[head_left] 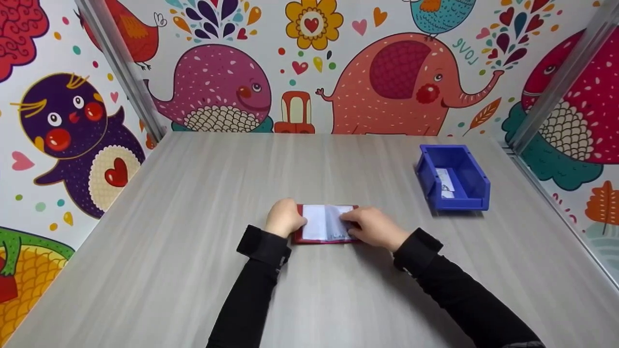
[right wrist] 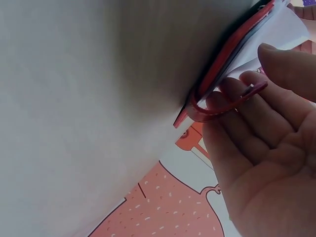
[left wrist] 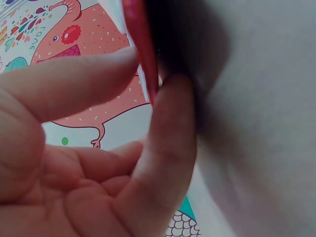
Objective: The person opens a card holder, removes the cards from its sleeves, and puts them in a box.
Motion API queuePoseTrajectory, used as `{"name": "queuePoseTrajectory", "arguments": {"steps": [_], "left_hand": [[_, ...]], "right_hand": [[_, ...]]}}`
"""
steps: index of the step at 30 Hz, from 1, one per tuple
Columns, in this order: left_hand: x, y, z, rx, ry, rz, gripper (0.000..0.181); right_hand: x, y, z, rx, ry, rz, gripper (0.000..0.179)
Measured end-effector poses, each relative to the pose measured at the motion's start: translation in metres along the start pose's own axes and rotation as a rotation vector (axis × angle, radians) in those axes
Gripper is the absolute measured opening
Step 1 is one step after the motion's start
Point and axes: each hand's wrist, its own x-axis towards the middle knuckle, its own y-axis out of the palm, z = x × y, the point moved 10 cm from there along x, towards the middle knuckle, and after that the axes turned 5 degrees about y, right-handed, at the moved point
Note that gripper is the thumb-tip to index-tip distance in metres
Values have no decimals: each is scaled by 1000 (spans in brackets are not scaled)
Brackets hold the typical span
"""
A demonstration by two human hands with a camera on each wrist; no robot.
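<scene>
A red card holder point(head_left: 325, 222) lies open on the grey table point(head_left: 193, 203), near its front middle, showing pale clear sleeves. My left hand point(head_left: 285, 217) pinches its left edge. The left wrist view shows the thin red cover point(left wrist: 140, 44) caught between thumb and forefinger of the left hand point(left wrist: 150, 74). My right hand point(head_left: 370, 224) is on the holder's right edge. In the right wrist view a curled red flap point(right wrist: 222, 106) lies over the fingers of the right hand point(right wrist: 256, 74), with the thumb above a white sleeve point(right wrist: 276, 34).
A blue plastic bin point(head_left: 476, 186) stands on the table to the right and a little farther back, with a white card point(head_left: 445, 181) inside. Colourful cartoon walls enclose the table on three sides, with metal posts at the back corners.
</scene>
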Motion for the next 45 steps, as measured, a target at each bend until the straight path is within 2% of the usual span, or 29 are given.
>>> {"name": "queuePoseTrajectory", "arguments": {"steps": [3,10,18,25,28,31,35,38,41,45], "left_hand": [[0,0,0,-9,-4,3,18],[-1,-3,-2,-16,30,-20,9],[-1,-4,-3,12,33,-34,11],[-5,-18,-7,6,36,-100,14],[-6,-24,-15,19,75,-130,22],[-9,-26,-27,29,134,-126,24],[-15,-22,-42,0,209,-94,18],[-21,-19,-54,-21,269,-79,22],[-27,-16,-65,-7,327,-71,22],[-31,-11,-74,24,363,-49,19]], "right_hand": [[1,1,2,10,-5,2,31],[3,2,2,7,-9,8,32],[3,4,0,3,6,21,33],[3,3,0,7,5,27,33],[3,3,0,10,4,25,32],[3,3,0,8,-6,19,32],[4,3,0,12,-16,15,33],[4,3,-1,19,-19,13,33],[3,2,-1,21,-22,5,33],[3,1,-2,33,-17,-1,33]]}}
